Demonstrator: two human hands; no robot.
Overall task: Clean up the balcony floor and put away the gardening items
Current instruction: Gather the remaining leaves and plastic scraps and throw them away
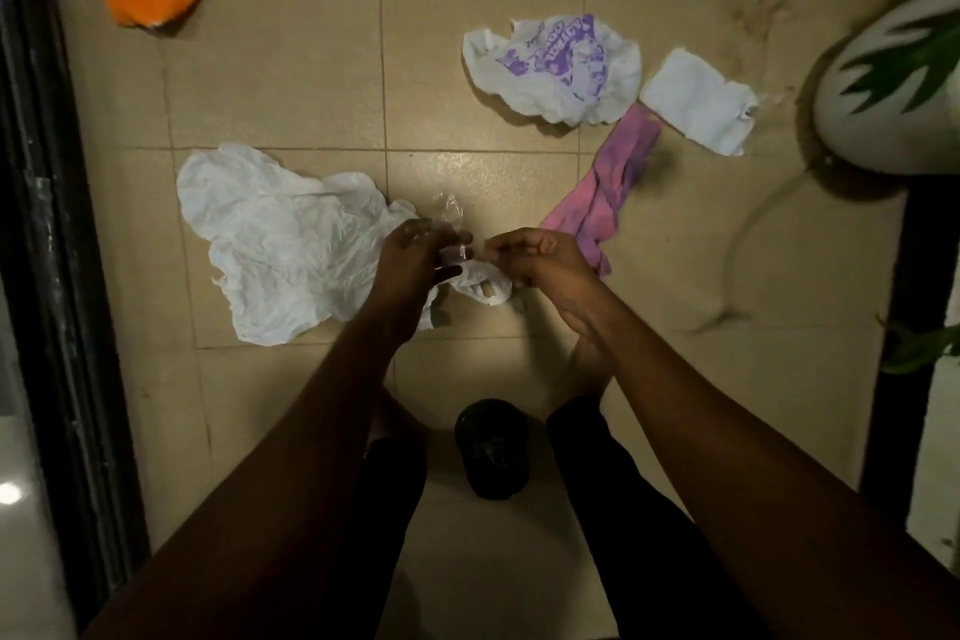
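Two arms outstretched; left hand [413, 257] pinches clear plastic scrap [451, 218]; right hand [543, 260] curled, grip unclear.

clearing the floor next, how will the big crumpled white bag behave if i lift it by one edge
The big white bag is thin and heavily creased, so it will probably hang limp and bunch up. It lies spread flat on the tiles, so it looks very light and may slide or drift when pushed.

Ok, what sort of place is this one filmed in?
Probably a home balcony: beige tiled floor, a white round planter with green leaves at the right edge, and a dark door frame along the left.
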